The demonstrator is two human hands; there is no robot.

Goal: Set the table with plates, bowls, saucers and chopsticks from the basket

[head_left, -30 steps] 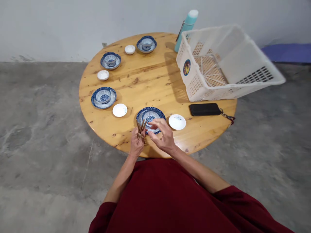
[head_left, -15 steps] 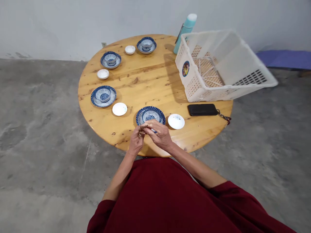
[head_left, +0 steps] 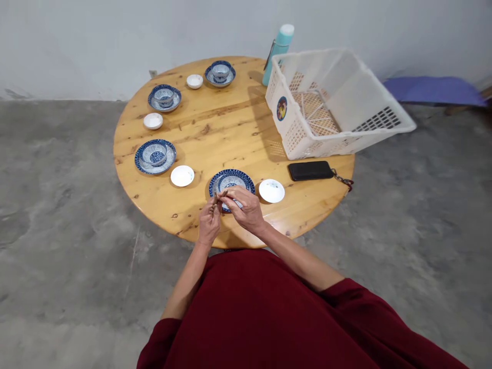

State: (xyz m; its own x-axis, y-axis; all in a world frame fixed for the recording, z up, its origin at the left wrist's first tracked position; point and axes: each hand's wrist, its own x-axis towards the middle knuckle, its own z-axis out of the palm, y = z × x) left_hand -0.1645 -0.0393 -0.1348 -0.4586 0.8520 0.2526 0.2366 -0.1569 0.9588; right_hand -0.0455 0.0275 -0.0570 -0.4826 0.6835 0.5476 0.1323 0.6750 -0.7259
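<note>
Just over the table's near edge, my left hand point(head_left: 209, 221) is closed around a bunch of thin brown chopsticks point(head_left: 216, 198), whose ends stick up from the fist. My right hand point(head_left: 246, 209) meets it from the right, thumb and fingers pinched on the end of a chopstick. Most of the sticks' length is hidden by the fingers. Beneath and behind the hands lies a blue-patterned plate point(head_left: 212, 183) with a matching bowl point(head_left: 231, 180) on it, partly covered by my right hand. A small white dish point(head_left: 271, 190) sits to the right of that plate.
Along the round wooden table's point(head_left: 215, 138) left side are more blue plates point(head_left: 138, 163) with bowls, and small white dishes point(head_left: 182, 176). At the right stand a white plastic crate point(head_left: 298, 138), a turquoise bottle point(head_left: 282, 43) and a black phone-like case point(head_left: 310, 170) with a strap.
My right hand, earlier spread apart from the chopsticks, has closed in and now pinches at their ends beside my left hand. The view has shifted slightly, moving the table left.
</note>
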